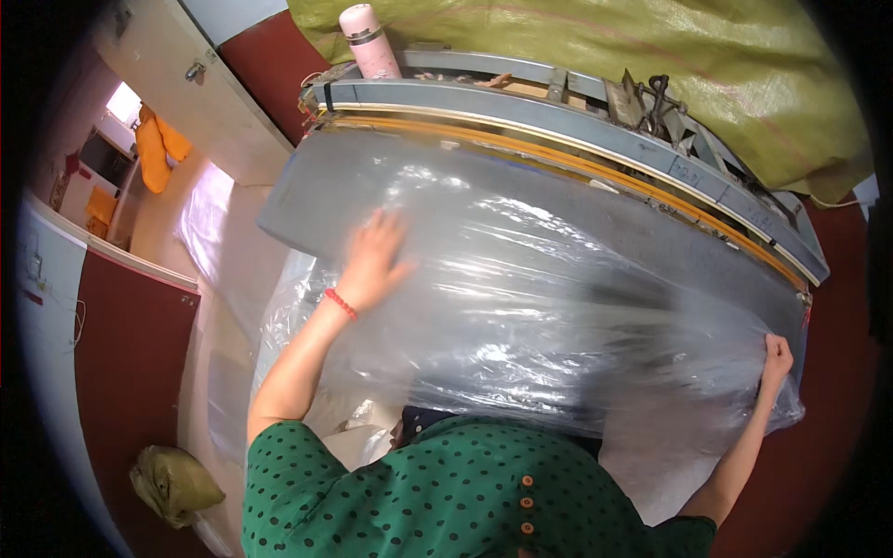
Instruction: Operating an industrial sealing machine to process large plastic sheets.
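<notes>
We've got clear plastic sheet (521,288) draped over nearly whole grey worktop (288,200), so no bare patch to set hand on without touching film. Left hand (372,260) flat on film toward left end, right hand (777,358) at right corner; wide open stretch of sheet between them. Far side blocked: metal rail with yellow strip (577,153) runs full length, pink bottle (369,42) and metal clutter (651,102) up on it, green sack (651,56) behind. Left of worktop, floor gap open; small sack (172,484) down low there.
</notes>
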A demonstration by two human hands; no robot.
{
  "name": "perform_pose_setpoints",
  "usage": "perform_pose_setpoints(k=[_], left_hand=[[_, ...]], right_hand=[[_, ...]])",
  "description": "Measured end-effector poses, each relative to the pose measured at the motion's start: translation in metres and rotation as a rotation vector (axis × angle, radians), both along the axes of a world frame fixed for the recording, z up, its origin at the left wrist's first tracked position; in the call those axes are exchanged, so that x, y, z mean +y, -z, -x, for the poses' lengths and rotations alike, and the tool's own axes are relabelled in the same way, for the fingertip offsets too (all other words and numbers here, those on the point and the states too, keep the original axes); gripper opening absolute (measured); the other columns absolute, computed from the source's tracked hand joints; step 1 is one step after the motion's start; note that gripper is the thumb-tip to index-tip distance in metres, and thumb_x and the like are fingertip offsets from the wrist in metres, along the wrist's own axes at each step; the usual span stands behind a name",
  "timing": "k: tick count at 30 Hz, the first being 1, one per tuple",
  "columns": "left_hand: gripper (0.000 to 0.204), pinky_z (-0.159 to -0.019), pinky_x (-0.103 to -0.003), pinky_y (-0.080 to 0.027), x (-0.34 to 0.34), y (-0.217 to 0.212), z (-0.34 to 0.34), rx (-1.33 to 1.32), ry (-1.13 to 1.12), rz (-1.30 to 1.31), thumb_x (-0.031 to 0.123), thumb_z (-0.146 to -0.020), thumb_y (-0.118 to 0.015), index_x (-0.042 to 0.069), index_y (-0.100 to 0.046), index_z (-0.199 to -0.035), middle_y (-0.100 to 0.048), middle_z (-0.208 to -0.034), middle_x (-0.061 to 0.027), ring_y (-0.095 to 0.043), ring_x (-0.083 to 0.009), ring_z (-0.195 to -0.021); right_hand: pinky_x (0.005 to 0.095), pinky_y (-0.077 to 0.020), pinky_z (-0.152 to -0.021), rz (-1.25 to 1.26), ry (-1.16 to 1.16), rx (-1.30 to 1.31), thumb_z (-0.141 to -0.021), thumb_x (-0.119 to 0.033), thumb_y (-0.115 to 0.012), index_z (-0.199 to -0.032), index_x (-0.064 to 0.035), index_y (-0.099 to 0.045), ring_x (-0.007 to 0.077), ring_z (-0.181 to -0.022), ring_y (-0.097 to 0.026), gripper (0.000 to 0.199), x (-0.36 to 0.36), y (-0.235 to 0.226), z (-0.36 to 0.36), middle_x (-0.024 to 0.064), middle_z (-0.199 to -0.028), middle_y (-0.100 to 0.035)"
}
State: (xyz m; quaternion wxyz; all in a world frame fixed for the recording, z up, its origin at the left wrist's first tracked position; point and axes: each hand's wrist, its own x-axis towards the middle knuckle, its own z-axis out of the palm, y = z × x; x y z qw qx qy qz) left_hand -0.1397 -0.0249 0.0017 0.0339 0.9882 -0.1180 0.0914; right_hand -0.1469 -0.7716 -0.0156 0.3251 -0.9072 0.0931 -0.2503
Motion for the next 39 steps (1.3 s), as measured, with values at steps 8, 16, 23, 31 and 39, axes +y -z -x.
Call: perform_pose_setpoints(k=[8,16,23,31,39], left_hand=[[0.048,-0.081,-0.036,-0.041,-0.003,-0.013,-0.033,-0.130,-0.041,0.122,0.032,-0.076,-0.058,-0.001,-0.050,-0.109,-0.046,-0.119,-0.0160,-0.047,-0.0316,-0.097],[0.023,-0.078,-0.035,-0.042,0.003,-0.007,-0.078,-0.385,-0.239,0.241,0.022,-0.073,-0.061,0.003,-0.060,-0.086,-0.058,-0.091,-0.0118,-0.051,-0.0286,-0.093],[0.025,-0.063,-0.026,-0.044,0.034,0.014,-0.088,-0.237,-0.203,0.603,0.015,-0.077,-0.058,-0.002,-0.049,-0.093,-0.060,-0.079,-0.0051,-0.055,-0.0177,-0.072],[0.040,-0.091,-0.037,-0.033,0.006,-0.003,-0.061,0.205,0.399,0.525,0.026,-0.088,-0.041,0.006,-0.040,-0.123,-0.052,-0.114,-0.0097,-0.041,-0.0246,-0.112],[0.042,-0.092,-0.050,-0.030,0.077,0.010,-0.096,-0.079,-0.455,0.040,0.031,-0.082,-0.046,0.013,-0.045,-0.120,-0.038,-0.128,-0.0119,-0.034,-0.0281,-0.120]], right_hand=[[0.0188,-0.0351,-0.059,0.004,0.082,0.014,-0.078,-0.014,-0.060,-0.073,0.0002,-0.054,0.0050,-0.063,-0.040,0.017,-0.029,0.012,0.013,-0.0046,-0.065,-0.046],[0.0185,-0.0353,-0.061,-0.015,0.114,-0.018,-0.080,-0.017,-0.059,-0.075,0.0013,-0.054,0.0053,-0.065,-0.040,0.019,-0.029,0.009,0.016,-0.0036,-0.066,-0.048],[0.0186,-0.0344,-0.059,-0.020,0.118,-0.021,-0.080,-0.017,-0.059,-0.074,0.0011,-0.054,0.0052,-0.063,-0.038,0.020,-0.010,0.001,0.014,-0.0039,-0.066,-0.046],[0.0186,-0.0289,-0.052,-0.015,0.134,-0.038,-0.079,-0.017,-0.059,-0.069,0.0001,-0.051,0.0046,-0.058,-0.033,0.022,-0.016,0.005,0.012,-0.0064,-0.061,-0.040],[0.0189,-0.0298,-0.053,-0.008,0.107,-0.022,-0.079,-0.017,-0.060,-0.069,-0.0004,-0.051,0.0051,-0.059,-0.034,0.021,-0.013,0.006,0.011,-0.0056,-0.061,-0.040]])
